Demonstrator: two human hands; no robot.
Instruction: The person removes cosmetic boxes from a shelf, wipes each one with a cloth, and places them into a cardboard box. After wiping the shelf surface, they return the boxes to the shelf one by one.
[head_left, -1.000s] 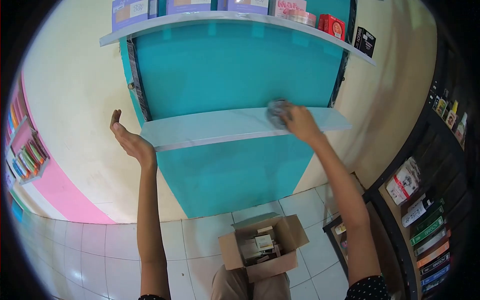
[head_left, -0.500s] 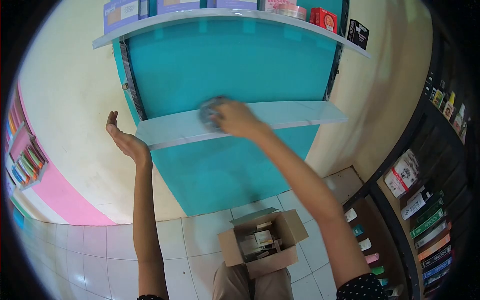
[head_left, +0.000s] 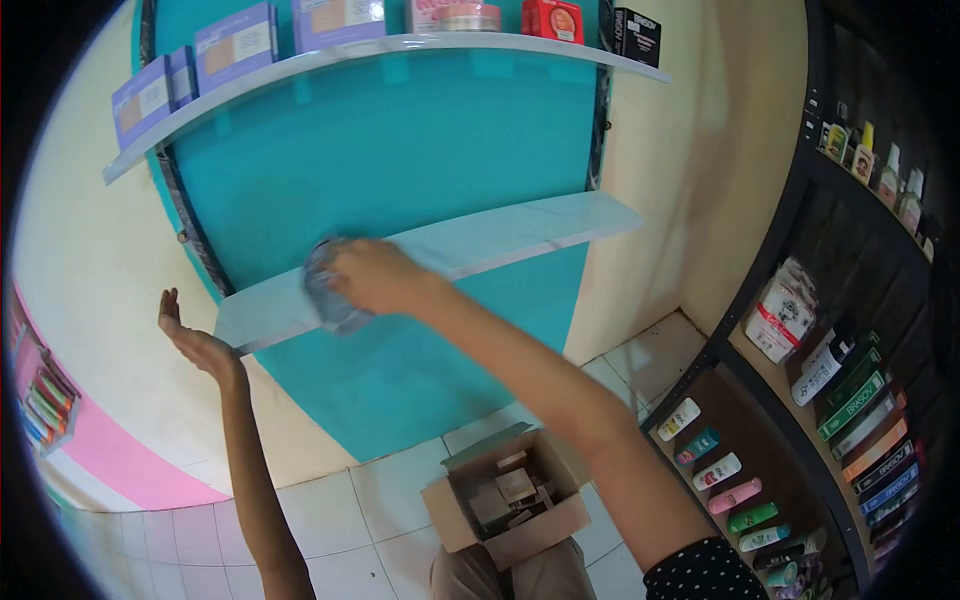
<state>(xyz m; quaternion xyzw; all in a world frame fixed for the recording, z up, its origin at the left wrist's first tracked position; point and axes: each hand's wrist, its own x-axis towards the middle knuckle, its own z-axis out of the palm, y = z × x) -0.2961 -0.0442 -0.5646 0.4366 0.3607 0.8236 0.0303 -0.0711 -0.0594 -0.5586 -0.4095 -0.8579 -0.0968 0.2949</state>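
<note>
My right hand (head_left: 378, 277) is closed around a crumpled grey-blue cloth (head_left: 335, 288), pressed on the left part of the white marble-look shelf (head_left: 500, 235). The cloth hangs a little over the shelf's front edge. Just beyond the shelf's left end, my left hand (head_left: 198, 338) is raised with its fingers stretched out and nothing in it. Its wrist is right by the shelf corner. Behind the shelf is a turquoise wall panel (head_left: 400, 140).
An upper shelf (head_left: 400, 43) carries purple boxes (head_left: 237, 48), a red box (head_left: 552, 20) and a black box (head_left: 637, 36). An open cardboard box (head_left: 535, 540) with small cartons stands on the tiled floor by my knees. At right, a dark rack (head_left: 765, 395) holds bottles and boxes.
My right hand has slid the cloth leftward along the shelf. My left hand stays open by the shelf's left end. The view has turned to the right and tilted.
</note>
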